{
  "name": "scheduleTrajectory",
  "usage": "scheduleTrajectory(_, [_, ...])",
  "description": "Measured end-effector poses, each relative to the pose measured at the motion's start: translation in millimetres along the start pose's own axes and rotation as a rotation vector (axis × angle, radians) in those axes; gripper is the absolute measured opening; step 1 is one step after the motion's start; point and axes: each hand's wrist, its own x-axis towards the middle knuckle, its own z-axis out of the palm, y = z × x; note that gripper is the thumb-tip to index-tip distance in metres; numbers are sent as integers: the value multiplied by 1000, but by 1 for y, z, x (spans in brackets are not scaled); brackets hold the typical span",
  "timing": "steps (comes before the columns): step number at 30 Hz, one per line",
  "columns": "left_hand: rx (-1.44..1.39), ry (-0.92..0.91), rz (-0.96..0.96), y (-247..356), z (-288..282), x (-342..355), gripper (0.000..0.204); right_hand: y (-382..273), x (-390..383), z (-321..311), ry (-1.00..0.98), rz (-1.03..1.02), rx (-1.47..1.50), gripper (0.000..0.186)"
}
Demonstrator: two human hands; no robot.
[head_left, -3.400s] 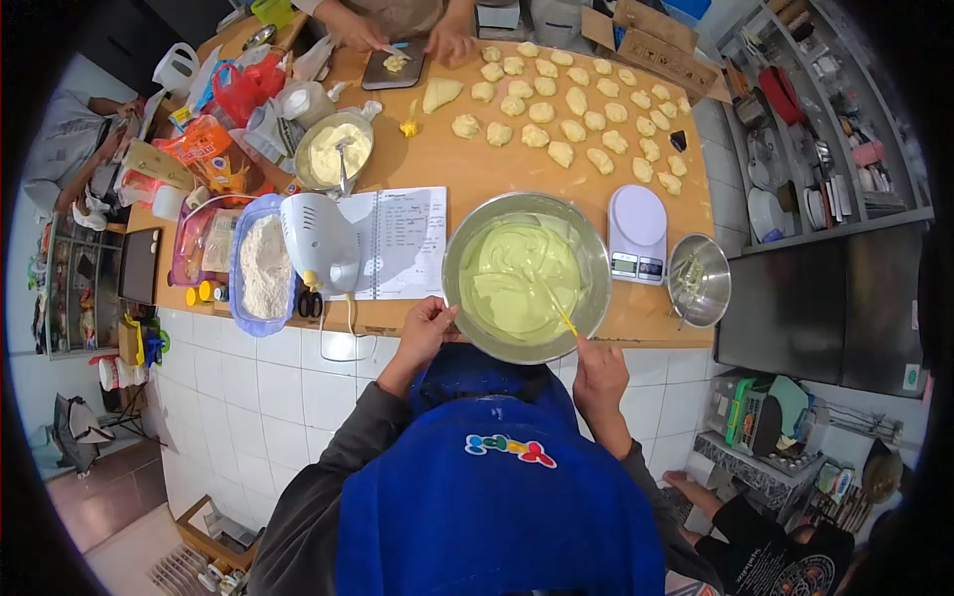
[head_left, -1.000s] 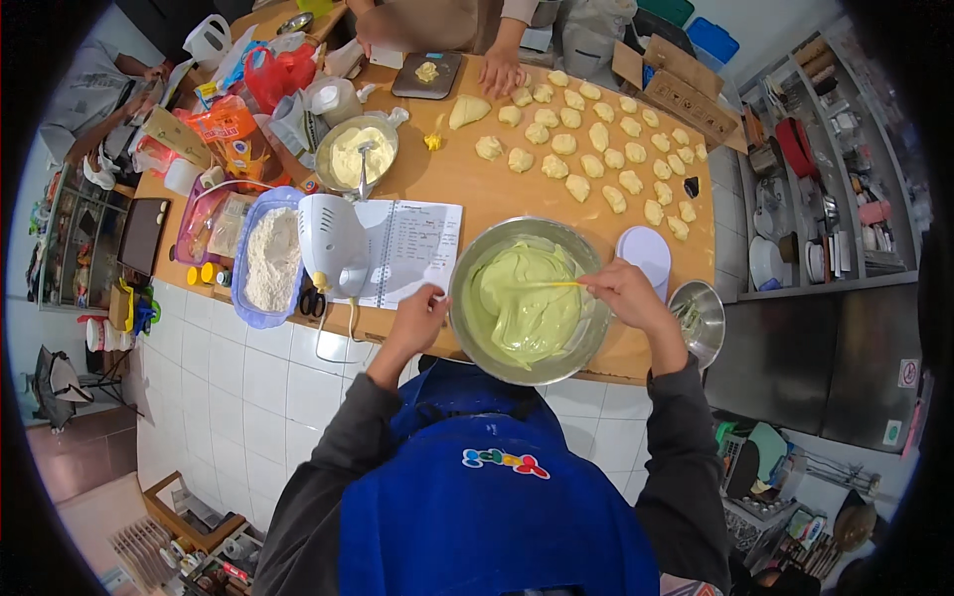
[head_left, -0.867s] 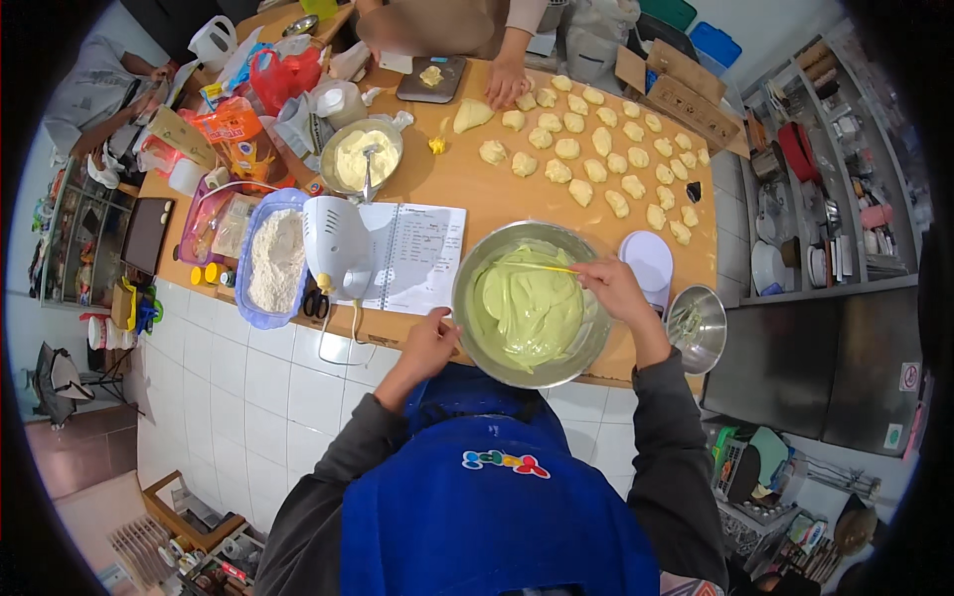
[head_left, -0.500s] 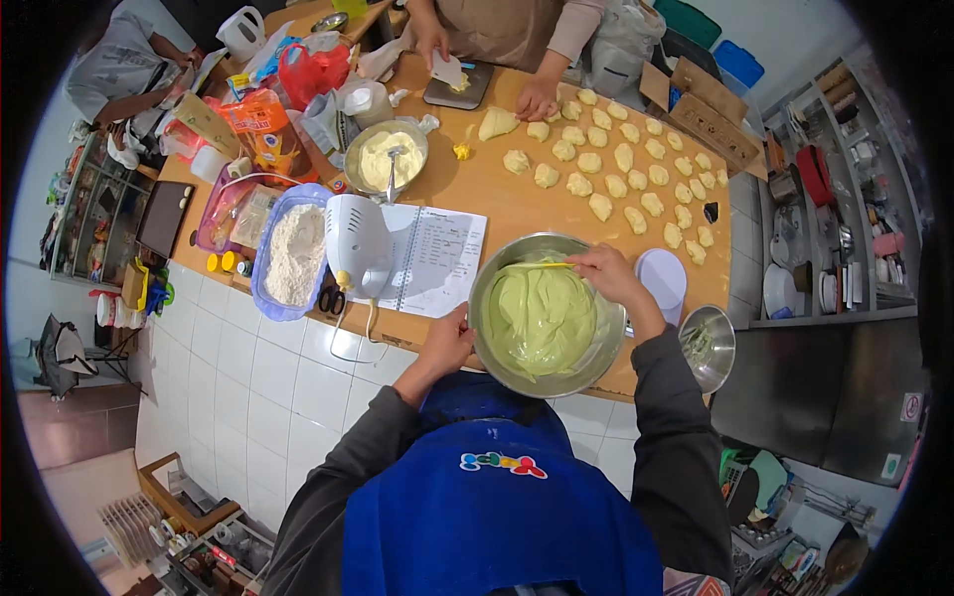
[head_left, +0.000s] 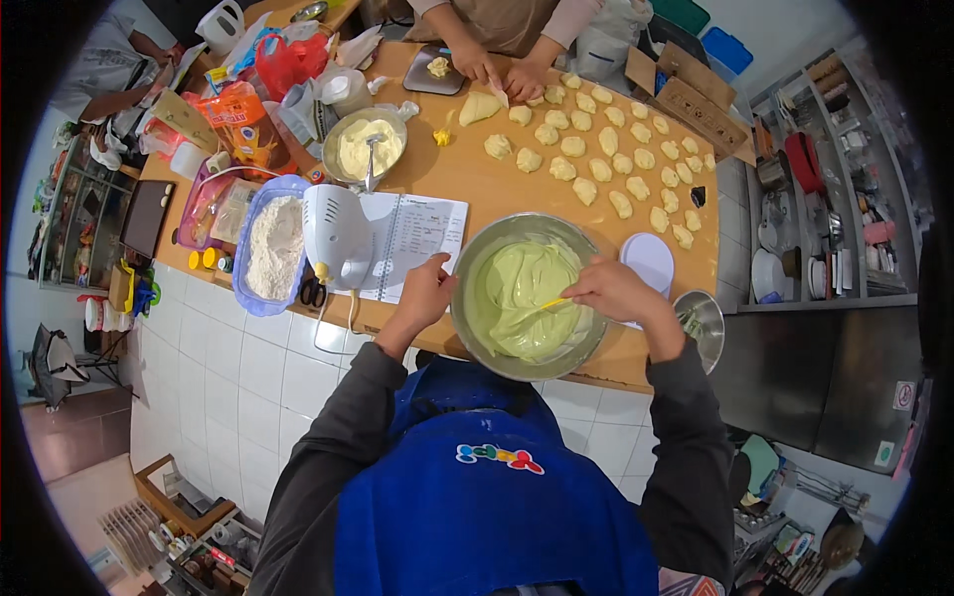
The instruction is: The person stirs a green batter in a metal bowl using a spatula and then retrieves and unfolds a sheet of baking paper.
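Big metal bowl (head_left: 467, 298) of pale green batter (head_left: 525, 296) near the wooden table's (head_left: 467, 184) front edge. Left hand (head_left: 425, 293) cupped against the rim at nine o'clock, likely to stop the bowl sliding. Right hand (head_left: 614, 290) at three o'clock, closed around a yellow spatula (head_left: 553, 303) dipped into the batter. White hand mixer (head_left: 336, 238) resting on an open notebook (head_left: 412, 230) farther out at nine o'clock.

Spatula (head_left: 553, 304) handle (inside fist) hidden
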Motion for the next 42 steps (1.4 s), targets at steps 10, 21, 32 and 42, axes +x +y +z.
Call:
scheduleTrajectory(10, [-155, -82, -155, -3, 20, -66, 36, 26, 8, 9, 333, 99, 65, 18])
scheduleTrajectory(21, [-183, -78, -173, -6, 19, -48, 38, 20, 70, 30, -82, -35, 83, 20])
scheduleTrajectory(32, [-304, -16, -169, -7, 20, -42, 33, -35, -17, -3, -44, 95, -218, 20])
scheduleTrajectory(42, [-346, -75, -188, -12, 23, -42, 30, -52, -77, 92, 632, 372, -161, 22])
